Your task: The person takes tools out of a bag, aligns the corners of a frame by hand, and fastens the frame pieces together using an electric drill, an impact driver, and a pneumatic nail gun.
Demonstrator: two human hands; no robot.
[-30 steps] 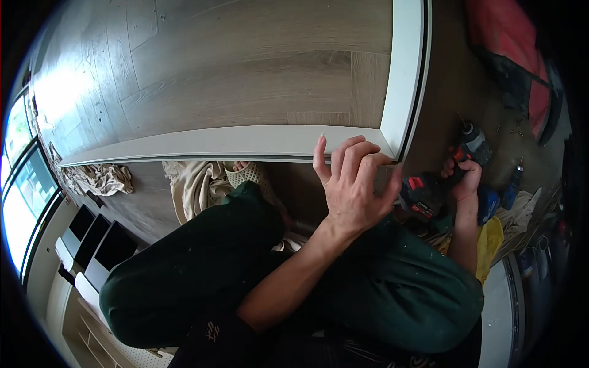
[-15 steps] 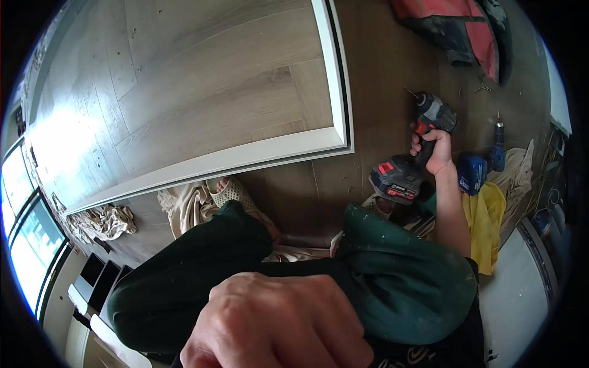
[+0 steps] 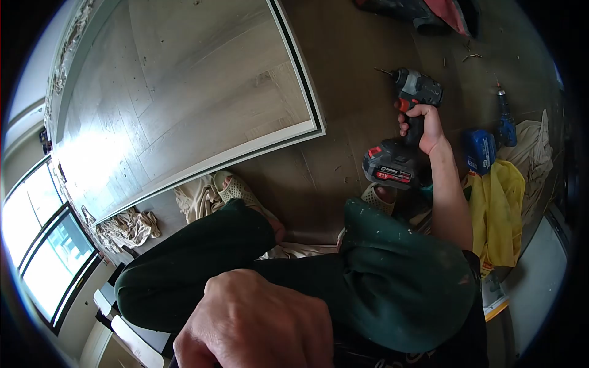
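Observation:
My right hand [image 3: 423, 126] is wrapped round the handle of a black and grey cordless drill driver [image 3: 422, 87] with red accents. A bit sticks out of its nose to the left, and a large battery marked 21V sits at its base. The tool is held above the floor, beside my right foot. My left hand [image 3: 261, 322] is a closed fist close to the camera, back of the hand up, in front of my body. Its fingers curl under, so anything inside them is hidden.
A large white-edged frame [image 3: 245, 151] lies ahead and left. To the right are a blue drill [image 3: 505, 119], a blue battery [image 3: 480, 150] and a yellow cloth [image 3: 500, 208]. Several screws [image 3: 471, 57] lie near a red and black bag [image 3: 445, 15]. Rumpled cloth [image 3: 129, 230] is at left.
The view has shifted and tilted a little, so the frame and bag sit farther up and left. The drill driver is still in my right hand, now slightly higher in view. My left hand remains closed.

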